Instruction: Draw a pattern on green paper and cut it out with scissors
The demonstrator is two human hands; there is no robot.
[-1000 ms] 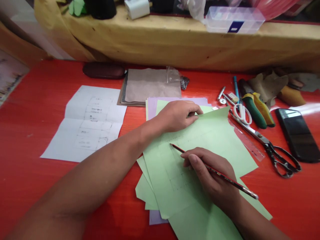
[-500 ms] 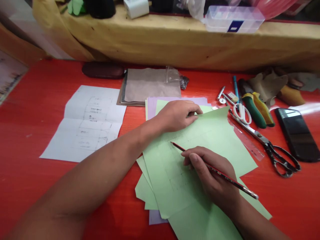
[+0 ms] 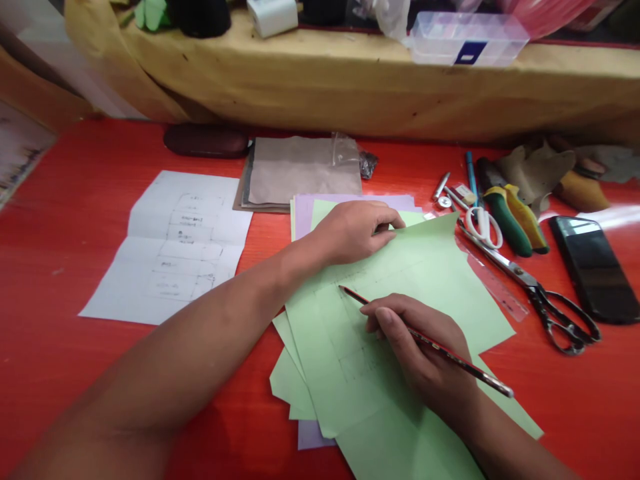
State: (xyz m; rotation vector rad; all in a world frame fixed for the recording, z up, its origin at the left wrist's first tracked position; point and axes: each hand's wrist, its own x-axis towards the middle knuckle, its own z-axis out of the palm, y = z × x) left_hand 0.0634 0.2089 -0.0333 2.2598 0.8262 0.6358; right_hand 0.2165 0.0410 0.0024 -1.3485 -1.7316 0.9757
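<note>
A green sheet of paper (image 3: 425,260) with faint pencil lines lies on top of a stack of green and purple sheets. My left hand (image 3: 353,230) rests at its top edge, thumb and fingers closed on the paper there. Between the fingers of my right hand (image 3: 425,340) is a red and black pencil (image 3: 463,363). Its tip meets the sheet, or is very near it, by the drawn lines left of centre. To the left, a creased white sheet (image 3: 145,260) bears a hand-drawn diagram with writing.
Right of the stack lie large scissors (image 3: 530,280), white-handled scissors (image 3: 484,228), a clear ruler (image 3: 500,290), pliers (image 3: 513,213) and a phone (image 3: 595,267). Behind it are grey-brown sheets (image 3: 300,170) and a dark case (image 3: 206,140). A clear plastic box (image 3: 470,37) sits on the ledge.
The pencil and my right hand have shifted very slightly to the left. My left hand and the papers look unmoved.
</note>
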